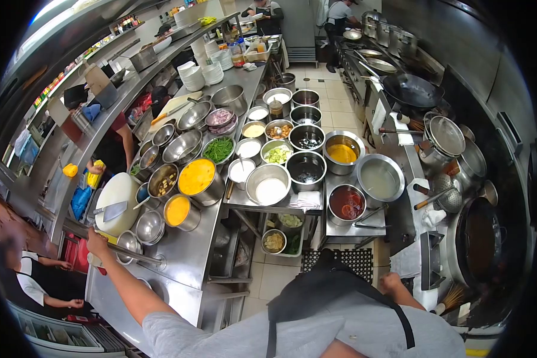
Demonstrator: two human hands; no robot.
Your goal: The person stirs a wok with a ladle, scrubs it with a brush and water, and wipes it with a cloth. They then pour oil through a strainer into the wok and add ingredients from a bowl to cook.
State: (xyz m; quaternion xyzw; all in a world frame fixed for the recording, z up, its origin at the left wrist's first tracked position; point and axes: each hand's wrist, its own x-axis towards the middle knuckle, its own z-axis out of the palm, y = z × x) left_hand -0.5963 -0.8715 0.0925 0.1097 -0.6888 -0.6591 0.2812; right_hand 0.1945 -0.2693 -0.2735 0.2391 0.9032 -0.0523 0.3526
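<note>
My left hand [98,243] reaches out to the left, its fingers closed around the slanting metal post [140,255] of the shelf. A round white cutting board [120,200] with a cleaver [110,210] on it lies just beyond that hand. Stacked steel bowls [150,228] stand to its right. My right hand [391,283] is curled into a fist at my right side, near a white cloth [407,262] on the stove-side counter. Nothing shows in its fingers.
Steel pots with yellow liquid [197,176], red sauce [346,204] and cloudy liquid [380,178] crowd the counters. A large wok [480,238] and a strainer [447,136] stand at right. Co-workers are at the back [265,18] and left [39,280]. A perforated mat [352,261] covers floor ahead.
</note>
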